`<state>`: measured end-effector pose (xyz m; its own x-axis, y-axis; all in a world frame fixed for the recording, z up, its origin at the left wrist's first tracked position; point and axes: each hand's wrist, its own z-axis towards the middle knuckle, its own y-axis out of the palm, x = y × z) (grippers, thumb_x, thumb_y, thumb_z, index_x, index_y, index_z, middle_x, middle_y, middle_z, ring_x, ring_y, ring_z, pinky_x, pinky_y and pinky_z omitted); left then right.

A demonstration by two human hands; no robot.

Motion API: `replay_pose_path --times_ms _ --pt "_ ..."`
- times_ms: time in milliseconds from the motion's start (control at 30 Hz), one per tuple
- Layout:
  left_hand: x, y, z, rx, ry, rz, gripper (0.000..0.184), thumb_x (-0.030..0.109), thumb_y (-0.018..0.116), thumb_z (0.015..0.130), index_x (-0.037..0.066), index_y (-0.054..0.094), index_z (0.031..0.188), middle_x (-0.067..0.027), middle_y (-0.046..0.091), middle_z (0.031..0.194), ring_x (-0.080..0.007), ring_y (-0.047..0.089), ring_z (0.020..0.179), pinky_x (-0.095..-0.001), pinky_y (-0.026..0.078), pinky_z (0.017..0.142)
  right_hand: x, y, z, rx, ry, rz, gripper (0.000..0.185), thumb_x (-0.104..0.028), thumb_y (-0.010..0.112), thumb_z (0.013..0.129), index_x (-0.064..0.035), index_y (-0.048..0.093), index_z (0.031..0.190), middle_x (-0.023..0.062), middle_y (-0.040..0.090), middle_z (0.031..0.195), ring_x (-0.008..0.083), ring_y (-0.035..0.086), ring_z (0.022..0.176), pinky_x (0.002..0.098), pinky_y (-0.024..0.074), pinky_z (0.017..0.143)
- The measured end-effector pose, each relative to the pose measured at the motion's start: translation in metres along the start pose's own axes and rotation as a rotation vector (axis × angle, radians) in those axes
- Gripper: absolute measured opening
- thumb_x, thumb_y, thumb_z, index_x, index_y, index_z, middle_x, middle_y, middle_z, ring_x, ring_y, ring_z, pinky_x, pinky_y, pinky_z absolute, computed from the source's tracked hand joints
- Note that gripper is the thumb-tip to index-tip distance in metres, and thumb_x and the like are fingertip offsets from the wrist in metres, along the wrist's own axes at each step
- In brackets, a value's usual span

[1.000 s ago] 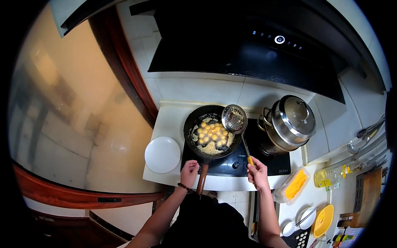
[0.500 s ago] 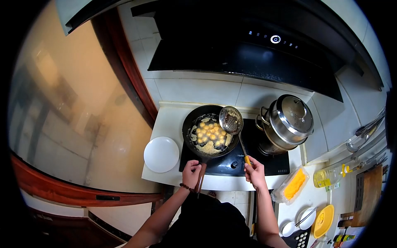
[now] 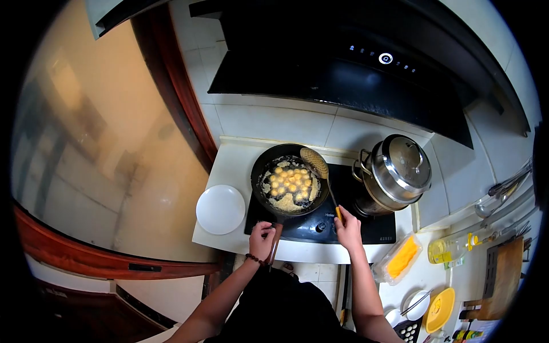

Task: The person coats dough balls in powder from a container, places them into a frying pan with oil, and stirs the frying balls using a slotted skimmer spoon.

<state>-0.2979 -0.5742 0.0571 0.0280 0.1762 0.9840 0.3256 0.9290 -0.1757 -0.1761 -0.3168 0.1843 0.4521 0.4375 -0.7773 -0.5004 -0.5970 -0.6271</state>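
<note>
A dark frying pan [image 3: 258, 191] sits on the black cooktop, with small round golden balls [image 3: 290, 182] and pale crumbly bits frying in bubbling oil. My right hand [image 3: 348, 228] grips the yellow handle of a perforated skimmer [image 3: 314, 162]. The skimmer's bowl is tilted up on edge over the pan's right rim, and a few bits seem to cling to it. My left hand [image 3: 262, 240] has its fingers curled closed, right beside the pan's brown handle [image 3: 275, 243]. Whether those fingers hold anything is hidden.
A white plate [image 3: 221, 210] lies left of the cooktop [image 3: 372, 228]. A lidded steel pot [image 3: 394, 177] stands at its right. Along the right counter are a clear-wrapped orange package [image 3: 402, 257], an oil bottle [image 3: 449, 250], white bowls [image 3: 420, 304] and a yellow basin [image 3: 440, 308]. A range hood [image 3: 337, 80] hangs above.
The skimmer has turned from facing up to tilted on edge, its bowl shifting slightly left. My right hand has rolled with it. The left hand stays beside the pan handle.
</note>
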Motion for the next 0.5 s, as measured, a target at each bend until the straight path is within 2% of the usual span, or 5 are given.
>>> replay_pose_path --times_ms 33,133,367,467,500 --pt "0.001 -0.001 0.000 0.002 -0.006 0.014 0.026 0.012 0.071 0.095 0.003 0.062 0.118 -0.0086 0.070 0.111 -0.0185 0.069 0.099 -0.0327 0.055 0.086 0.005 0.003 0.006 0.003 -0.030 -0.010 0.044 -0.004 0.065 0.093 0.0050 0.060 0.136 0.0325 0.070 0.110 0.0433 0.071 0.103 0.0423 0.0551 0.091" --pt "-0.002 -0.003 0.000 0.006 -0.019 0.026 0.027 0.013 0.072 0.095 0.004 0.062 0.119 -0.0075 0.070 0.111 -0.0178 0.069 0.098 -0.0322 0.056 0.082 0.019 0.015 0.023 0.052 -0.130 -0.015 0.044 -0.004 0.065 0.093 0.0059 0.060 0.136 0.0331 0.069 0.112 0.0451 0.068 0.108 0.0449 0.0545 0.095" --pt "-0.001 -0.013 0.007 -0.003 -0.009 -0.003 0.026 0.013 0.071 0.096 0.006 0.063 0.119 -0.0054 0.070 0.110 -0.0157 0.069 0.096 -0.0304 0.055 0.077 0.021 0.041 0.035 0.036 -0.073 -0.077 0.043 -0.005 0.064 0.094 0.0038 0.060 0.136 0.0340 0.068 0.113 0.0468 0.067 0.109 0.0484 0.0539 0.095" --pt "-0.004 -0.018 0.011 -0.010 0.005 -0.042 0.025 0.014 0.071 0.096 0.006 0.063 0.119 -0.0047 0.070 0.110 -0.0153 0.069 0.096 -0.0297 0.054 0.078 0.013 0.050 0.031 0.000 0.011 -0.073 0.042 -0.004 0.064 0.095 0.0063 0.059 0.135 0.0315 0.068 0.120 0.0420 0.066 0.119 0.0412 0.0521 0.101" --pt "-0.002 -0.021 0.011 -0.011 0.001 -0.046 0.025 0.014 0.071 0.096 0.006 0.063 0.119 -0.0047 0.070 0.110 -0.0153 0.069 0.096 -0.0297 0.054 0.078 0.030 0.059 0.031 0.064 -0.123 -0.147 0.040 -0.006 0.065 0.096 0.0042 0.060 0.134 0.0271 0.074 0.107 0.0371 0.076 0.093 0.0400 0.0595 0.081"
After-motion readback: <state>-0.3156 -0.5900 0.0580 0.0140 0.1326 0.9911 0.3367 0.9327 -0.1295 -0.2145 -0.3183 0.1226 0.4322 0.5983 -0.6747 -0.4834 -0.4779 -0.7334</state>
